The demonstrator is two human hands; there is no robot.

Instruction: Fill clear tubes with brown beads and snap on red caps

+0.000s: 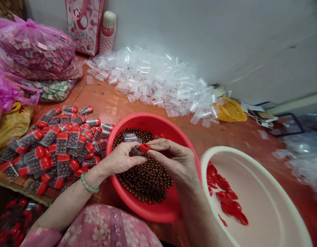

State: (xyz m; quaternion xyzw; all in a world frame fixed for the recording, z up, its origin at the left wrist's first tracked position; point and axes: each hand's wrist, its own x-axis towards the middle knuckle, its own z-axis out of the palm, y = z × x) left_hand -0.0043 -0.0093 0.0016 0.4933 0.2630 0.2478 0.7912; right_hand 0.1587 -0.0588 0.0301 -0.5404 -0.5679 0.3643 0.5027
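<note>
My L hand (124, 158) grips a clear container (138, 151) of brown beads, held over the red basin (153, 216). My R hand (174, 159), just beside it, pinches a red cap (144, 148) at the container's mouth; cap seating: can't tell. Loose beads (145, 181) lie below both hands. White basin (271, 206) w/ red caps (225, 197) is to R of my R hand.

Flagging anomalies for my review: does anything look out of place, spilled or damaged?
Something minor: one small clear plastic case lies loose, right of the yellow perforated plastic basket, looking stray. The round brown beads lie inside the red plastic basin; no spill or damage shows.
</note>
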